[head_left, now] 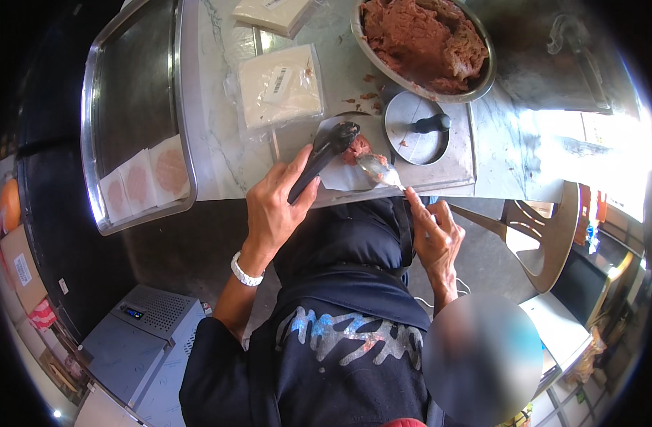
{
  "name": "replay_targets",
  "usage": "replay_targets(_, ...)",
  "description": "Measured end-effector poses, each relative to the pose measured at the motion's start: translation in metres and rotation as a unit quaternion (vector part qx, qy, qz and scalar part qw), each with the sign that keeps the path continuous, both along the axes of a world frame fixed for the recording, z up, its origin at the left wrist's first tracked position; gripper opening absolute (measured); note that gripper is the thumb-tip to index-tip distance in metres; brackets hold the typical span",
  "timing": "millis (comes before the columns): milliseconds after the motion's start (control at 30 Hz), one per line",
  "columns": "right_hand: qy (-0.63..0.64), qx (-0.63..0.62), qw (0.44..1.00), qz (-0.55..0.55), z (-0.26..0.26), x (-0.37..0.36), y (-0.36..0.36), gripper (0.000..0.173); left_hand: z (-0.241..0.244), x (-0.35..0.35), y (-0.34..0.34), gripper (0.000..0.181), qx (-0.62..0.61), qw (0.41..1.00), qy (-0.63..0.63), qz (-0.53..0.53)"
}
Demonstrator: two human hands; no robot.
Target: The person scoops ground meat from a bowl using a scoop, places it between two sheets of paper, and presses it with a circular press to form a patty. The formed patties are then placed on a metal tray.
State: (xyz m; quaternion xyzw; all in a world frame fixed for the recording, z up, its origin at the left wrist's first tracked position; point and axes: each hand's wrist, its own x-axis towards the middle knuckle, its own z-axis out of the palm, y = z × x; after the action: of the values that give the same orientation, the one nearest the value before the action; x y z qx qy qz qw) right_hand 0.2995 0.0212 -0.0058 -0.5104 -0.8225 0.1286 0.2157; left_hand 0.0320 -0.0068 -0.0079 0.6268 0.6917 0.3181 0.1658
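Note:
My left hand [278, 200] is wrapped around the handle of a black scoop [328, 152], whose head hangs over a white paper sheet [339, 179]. In my right hand [437, 235] is a metal spoon [383, 173] with bits of meat on its bowl. A lump of ground meat [359, 144] sits between scoop and spoon, above the sheet; whether it rests on the paper I cannot tell. Just right of it lies a round metal press plate [403, 125] with a black knob. Behind that, a metal bowl [369, 66] holds a large mass of ground meat [422, 37].
At left, a metal tray [136, 80] holds several flat meat patties [171, 168] on paper squares. Wrapped stacks of paper [280, 88] lie mid-table, with meat scraps [368, 96] nearby. A large metal pot [566, 58] stands back right. A chair [545, 240] is beside the table.

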Motion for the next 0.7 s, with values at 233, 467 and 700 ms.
replay_targets(233,-0.057,0.036,0.998,-0.016,0.017,-0.009,0.018,0.055,0.002,0.001,0.004,0.04,0.027,0.999,-0.044,0.01)
replay_targets(467,-0.114,0.043,0.993,-0.005,0.023,-0.021,0.024,0.059,0.005,0.002,0.004,0.034,0.038,0.99,-0.108,0.087)
replay_targets(700,-0.128,0.016,0.991,0.021,0.035,-0.033,0.031,0.056,-0.005,0.007,0.05,0.032,0.12,0.988,-0.019,0.091)
